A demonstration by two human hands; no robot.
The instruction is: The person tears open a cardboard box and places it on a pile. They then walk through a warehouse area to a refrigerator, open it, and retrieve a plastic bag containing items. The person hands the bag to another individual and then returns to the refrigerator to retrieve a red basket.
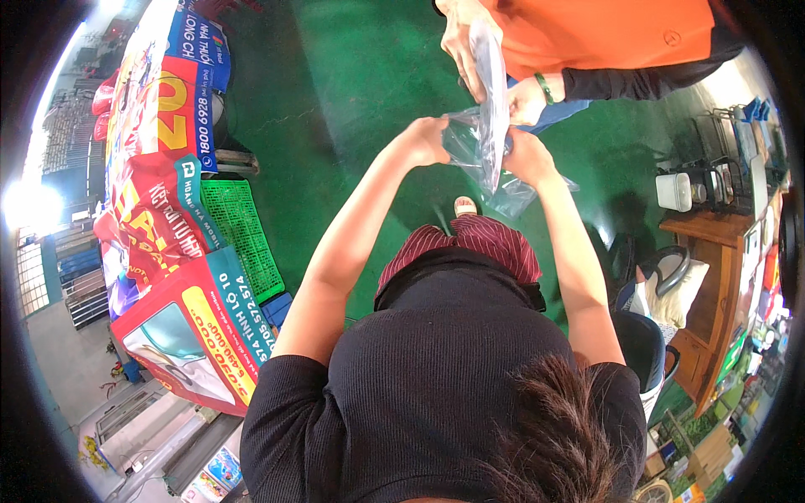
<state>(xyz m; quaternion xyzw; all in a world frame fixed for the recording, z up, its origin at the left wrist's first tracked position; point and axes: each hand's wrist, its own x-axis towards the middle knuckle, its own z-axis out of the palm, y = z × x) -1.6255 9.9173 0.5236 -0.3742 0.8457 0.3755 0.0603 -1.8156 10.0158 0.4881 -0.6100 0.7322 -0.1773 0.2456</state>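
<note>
Both my arms reach forward to a clear plastic bag. My left hand is closed on the bag's left edge. My right hand is closed on its right side, the fingers partly hidden. Loose clear film hangs below between my hands. A thin, shiny flat packet, seen nearly edge-on, stands upright at the bag; whether it is inside I cannot tell. Another person's hand grips the packet from above, and that person's other hand is close to my right hand.
The other person wears an orange top. Left on the green floor are printed banners and a green plastic crate. A wooden cabinet and a dark chair stand right. Something blue lies behind the bag.
</note>
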